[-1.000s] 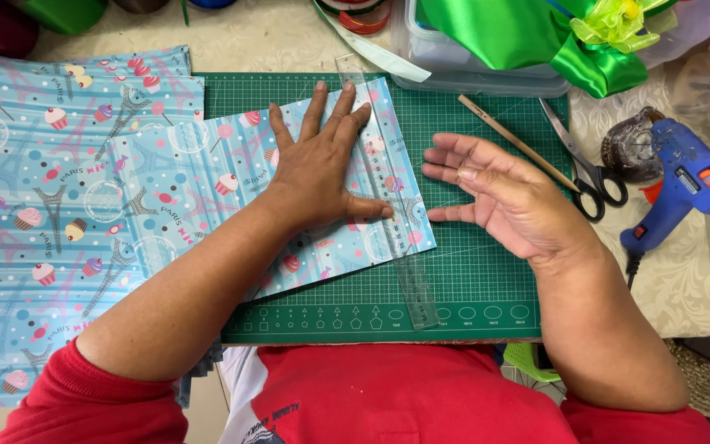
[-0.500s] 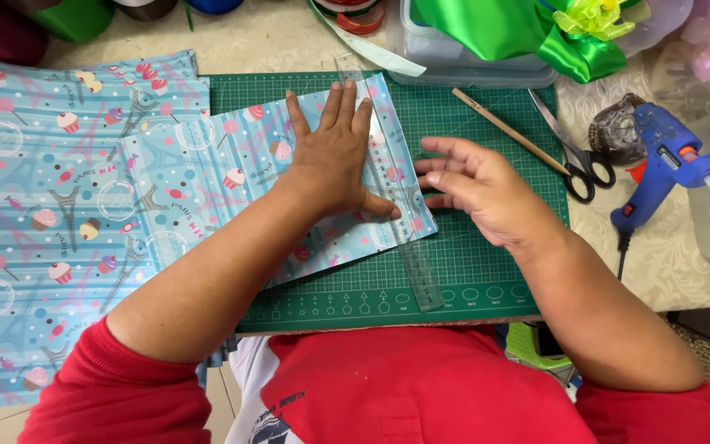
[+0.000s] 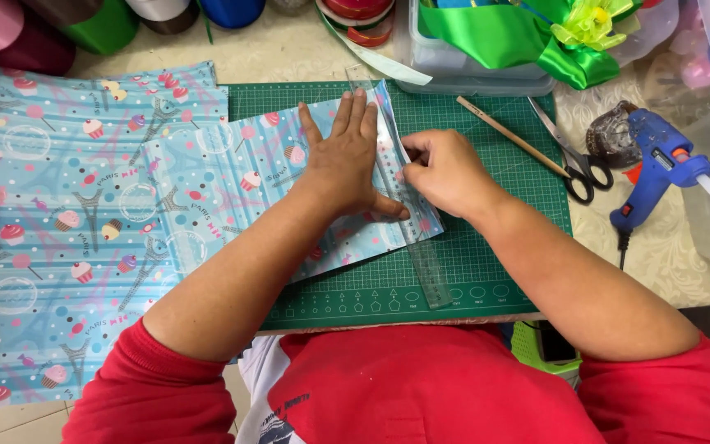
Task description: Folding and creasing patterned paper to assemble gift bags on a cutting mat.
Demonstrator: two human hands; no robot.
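Right hand (image 3: pixel 445 173): curled fingers hide whatever they pinch at the clear ruler (image 3: pixel 417 238). Left hand (image 3: pixel 347 160) covers the patterned sheet (image 3: pixel 232 185) beneath. At 12 o'clock, ribbon spools (image 3: pixel 355 16) cut by edge.

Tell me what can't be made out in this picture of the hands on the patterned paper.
Head view:
- Fingertips of the right hand: curled under, so whether they pinch anything is hidden.
- Clear ruler: its middle lies under the left hand.
- Green ribbon bow: cut off by the top edge.
- Glue gun: its stick tip runs off the right edge.
- Patterned paper sheet: partly covered by the forearm.
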